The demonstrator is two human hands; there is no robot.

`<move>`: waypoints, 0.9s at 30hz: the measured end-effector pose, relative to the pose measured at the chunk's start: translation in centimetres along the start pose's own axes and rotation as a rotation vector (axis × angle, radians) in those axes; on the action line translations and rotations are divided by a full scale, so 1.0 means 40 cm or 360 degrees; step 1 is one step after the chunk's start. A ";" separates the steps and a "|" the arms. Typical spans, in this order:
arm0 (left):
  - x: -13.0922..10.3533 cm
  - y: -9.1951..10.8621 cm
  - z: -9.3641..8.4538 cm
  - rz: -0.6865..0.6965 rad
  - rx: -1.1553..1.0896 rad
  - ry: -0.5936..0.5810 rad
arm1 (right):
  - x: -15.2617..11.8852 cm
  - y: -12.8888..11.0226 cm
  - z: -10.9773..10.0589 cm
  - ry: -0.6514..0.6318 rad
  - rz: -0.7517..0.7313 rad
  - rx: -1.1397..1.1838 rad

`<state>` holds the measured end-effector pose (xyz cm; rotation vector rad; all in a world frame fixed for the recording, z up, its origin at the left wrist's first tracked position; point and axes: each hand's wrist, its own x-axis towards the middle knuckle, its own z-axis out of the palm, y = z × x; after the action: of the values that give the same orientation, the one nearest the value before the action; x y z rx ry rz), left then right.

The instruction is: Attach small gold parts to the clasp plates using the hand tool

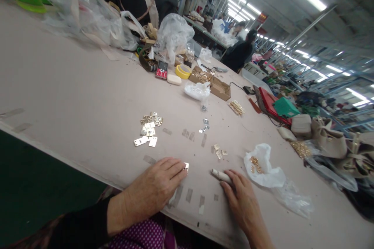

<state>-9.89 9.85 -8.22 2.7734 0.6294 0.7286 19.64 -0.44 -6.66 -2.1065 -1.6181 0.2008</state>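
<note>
My left hand (159, 184) rests on the table near its front edge, fingers pressed together. Its fingertips are on a small shiny metal plate (186, 168), partly covered by them. To the right, my right hand (242, 198) has its thumb and fingers around a short pale rod (220, 175) lying low over the table; its far end is under the hand. Gold-coloured metal plates and fittings (149, 129) lie in a loose pile beyond my left hand. A few small plates (217, 151) sit beyond the rod, with silver discs (205, 123) farther back.
At right lies an open white plastic bag (263, 167) with gold pieces. Farther back are a cardboard box (220, 88), yellow tape (183, 71) and a red phone (161, 69). Handbags (329, 138) crowd the right side. A person (238, 52) is in the background.
</note>
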 end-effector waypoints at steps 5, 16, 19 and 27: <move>0.003 0.004 -0.002 0.0000 0.0026 -0.0030 | -0.006 -0.020 -0.007 0.0218 0.0272 0.0385; 0.004 -0.001 0.006 0.0045 0.0076 -0.0087 | 0.117 -0.242 0.066 0.0448 0.0879 0.2936; 0.000 -0.004 0.011 0.0040 0.0051 -0.0077 | 0.128 -0.251 0.105 0.0562 0.0870 0.2946; 0.006 -0.007 0.004 0.0027 -0.0014 -0.0051 | 0.148 -0.251 0.139 0.0563 0.0758 0.2840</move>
<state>-9.71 10.19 -8.32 2.7799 0.5961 0.6875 10.43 8.61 -6.04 -0.8646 -0.2115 0.9152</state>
